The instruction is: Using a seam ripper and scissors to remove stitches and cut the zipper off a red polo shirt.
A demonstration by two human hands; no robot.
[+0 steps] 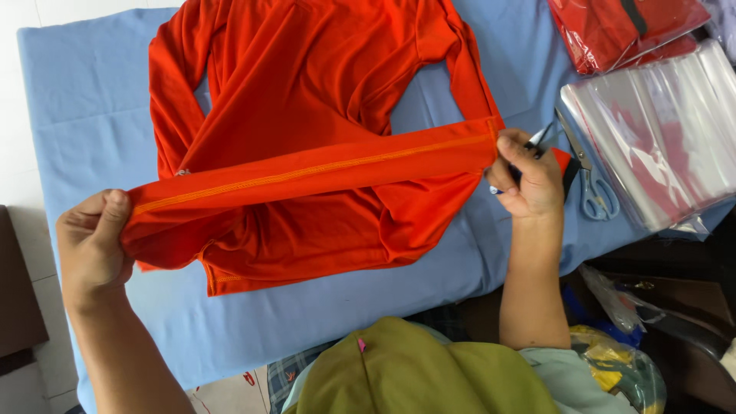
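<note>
Two hands stretch an orange shirt's (307,115) hem taut above a blue-covered desk (77,100).
Left hand (92,245) pinches the near-left end; right hand (529,176) clamps the right end, beside scissors (590,180) and stacked clear bags (659,130).

Bare blue tabletop (84,92) lies open left of the orange shirt (307,77). Right side crowded: scissors (586,172), stack of clear bags (659,130), packed red garments (621,27). Taut sleeve (314,172) bars the middle.

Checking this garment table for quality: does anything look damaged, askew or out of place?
No damage shows. The orange shirt lies rumpled on the blue cloth, its hem pulled taut between the left hand and right hand. The scissors lie open, blades toward the right hand.
</note>
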